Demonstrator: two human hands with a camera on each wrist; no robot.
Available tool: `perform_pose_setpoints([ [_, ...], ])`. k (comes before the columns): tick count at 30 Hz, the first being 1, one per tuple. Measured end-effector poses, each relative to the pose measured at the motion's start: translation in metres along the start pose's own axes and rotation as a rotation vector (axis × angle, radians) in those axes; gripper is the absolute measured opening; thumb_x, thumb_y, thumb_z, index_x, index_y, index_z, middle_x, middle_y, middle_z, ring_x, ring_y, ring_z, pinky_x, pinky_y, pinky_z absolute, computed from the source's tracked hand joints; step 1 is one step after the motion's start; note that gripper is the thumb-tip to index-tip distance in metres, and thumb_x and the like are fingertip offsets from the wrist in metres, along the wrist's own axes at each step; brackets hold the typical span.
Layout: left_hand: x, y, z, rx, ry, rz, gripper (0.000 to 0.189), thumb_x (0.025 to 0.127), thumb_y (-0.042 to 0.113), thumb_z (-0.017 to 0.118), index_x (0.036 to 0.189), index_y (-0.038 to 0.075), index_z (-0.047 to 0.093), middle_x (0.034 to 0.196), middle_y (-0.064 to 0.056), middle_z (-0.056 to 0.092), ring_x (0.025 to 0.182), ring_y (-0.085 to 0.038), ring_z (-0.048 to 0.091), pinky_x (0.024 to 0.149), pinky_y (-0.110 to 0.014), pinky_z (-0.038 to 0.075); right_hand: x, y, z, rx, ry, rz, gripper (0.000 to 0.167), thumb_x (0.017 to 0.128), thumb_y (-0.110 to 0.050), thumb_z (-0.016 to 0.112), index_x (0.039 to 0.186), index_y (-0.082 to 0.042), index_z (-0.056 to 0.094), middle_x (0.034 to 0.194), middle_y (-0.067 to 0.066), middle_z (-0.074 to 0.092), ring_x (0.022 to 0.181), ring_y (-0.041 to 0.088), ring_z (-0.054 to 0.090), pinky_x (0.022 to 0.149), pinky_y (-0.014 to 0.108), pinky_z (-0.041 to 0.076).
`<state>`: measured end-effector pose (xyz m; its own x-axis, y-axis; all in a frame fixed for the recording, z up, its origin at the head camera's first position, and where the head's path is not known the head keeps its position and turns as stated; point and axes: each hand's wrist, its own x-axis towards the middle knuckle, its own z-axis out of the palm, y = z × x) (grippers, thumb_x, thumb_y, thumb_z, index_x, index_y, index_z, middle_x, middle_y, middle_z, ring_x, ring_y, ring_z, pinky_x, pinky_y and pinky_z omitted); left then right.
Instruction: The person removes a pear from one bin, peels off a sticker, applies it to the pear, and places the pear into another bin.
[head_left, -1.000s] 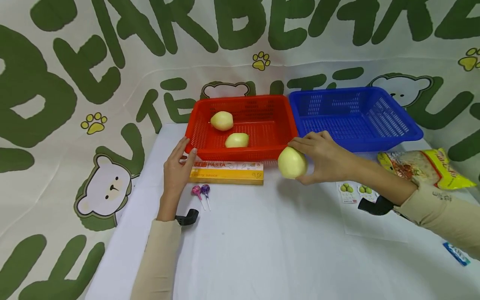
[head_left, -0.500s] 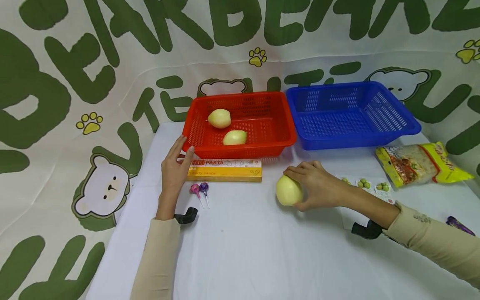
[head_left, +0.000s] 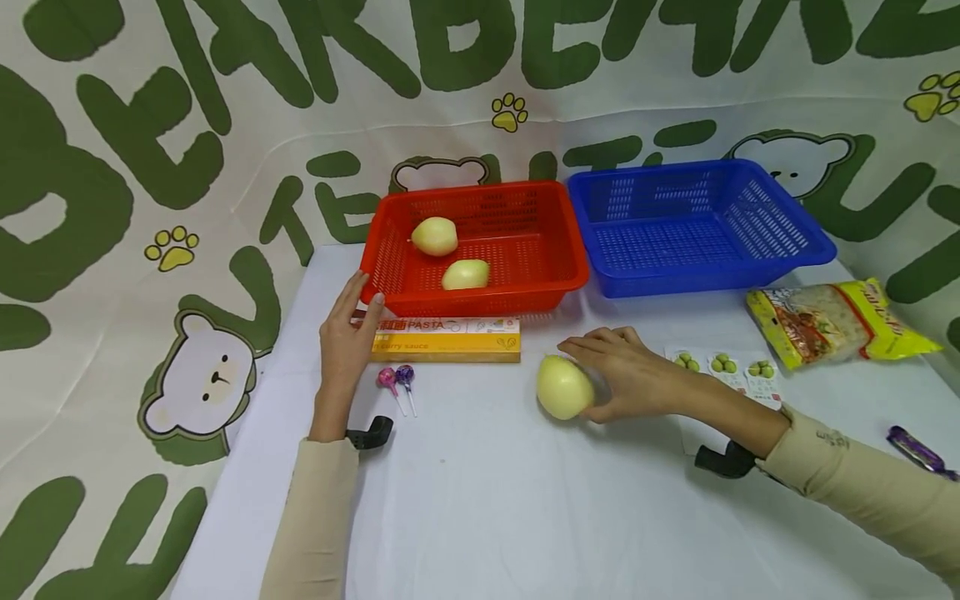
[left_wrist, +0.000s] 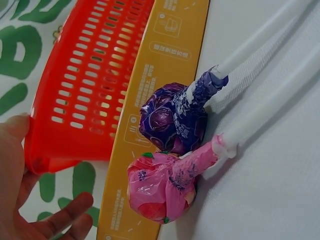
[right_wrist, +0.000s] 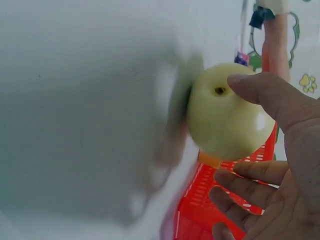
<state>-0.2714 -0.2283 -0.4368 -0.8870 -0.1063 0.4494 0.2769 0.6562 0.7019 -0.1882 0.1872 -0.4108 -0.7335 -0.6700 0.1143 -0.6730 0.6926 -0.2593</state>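
Note:
A pale yellow-green pear (head_left: 565, 387) rests on the white table in front of the baskets. Beside it is my right hand (head_left: 626, 375), fingers spread loosely. In the right wrist view the thumb (right_wrist: 260, 92) lies by the pear's dimpled end, while the other fingers stand apart from it. My left hand (head_left: 347, 342) touches the near left corner of the red basket (head_left: 480, 302) with mostly straight fingers; the left wrist view shows its thumb at the rim. Two more pears lie in that basket, one at the back (head_left: 435, 237) and one nearer (head_left: 466, 274).
A blue basket (head_left: 697, 279) stands right of the red one. A yellow pasta box (head_left: 450, 346), a pink lollipop (head_left: 387, 378) and a purple lollipop (head_left: 405, 376) lie by the left hand. Rightward are a noodle packet (head_left: 832, 323), a sticker sheet (head_left: 723, 364) and a purple-wrapped bar (head_left: 918, 450).
My right hand has brought the pear down and nearer from by the red basket to the table, and its fingers have loosened from it. The left hand stays at the basket corner.

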Motion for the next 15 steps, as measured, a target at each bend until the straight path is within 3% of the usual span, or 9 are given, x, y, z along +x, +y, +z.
perform_pose_setpoints([
  [7,0.001,0.0,0.001,-0.004,0.0,-0.001,0.059,0.099,0.048,0.057,0.15,0.02,0.048,0.156,0.011,0.04,0.131,-0.02,0.052,0.094,-0.046,0.053,-0.002,0.001,0.003,0.011,0.033,-0.024,0.08,0.066,-0.043,0.092,0.134,-0.013,0.062,0.124,-0.001,0.064,0.117,0.023,0.051,0.095,0.052,0.035],
  [15,-0.001,0.0,0.0,0.005,-0.006,-0.013,0.059,0.1,0.048,0.056,0.151,0.021,0.047,0.156,0.012,0.039,0.129,-0.02,0.053,0.095,-0.045,0.052,-0.009,-0.007,0.011,-0.002,0.151,-0.011,0.081,0.066,-0.049,0.091,0.13,-0.007,0.064,0.117,0.004,0.068,0.111,0.025,0.058,0.092,0.047,0.038],
])
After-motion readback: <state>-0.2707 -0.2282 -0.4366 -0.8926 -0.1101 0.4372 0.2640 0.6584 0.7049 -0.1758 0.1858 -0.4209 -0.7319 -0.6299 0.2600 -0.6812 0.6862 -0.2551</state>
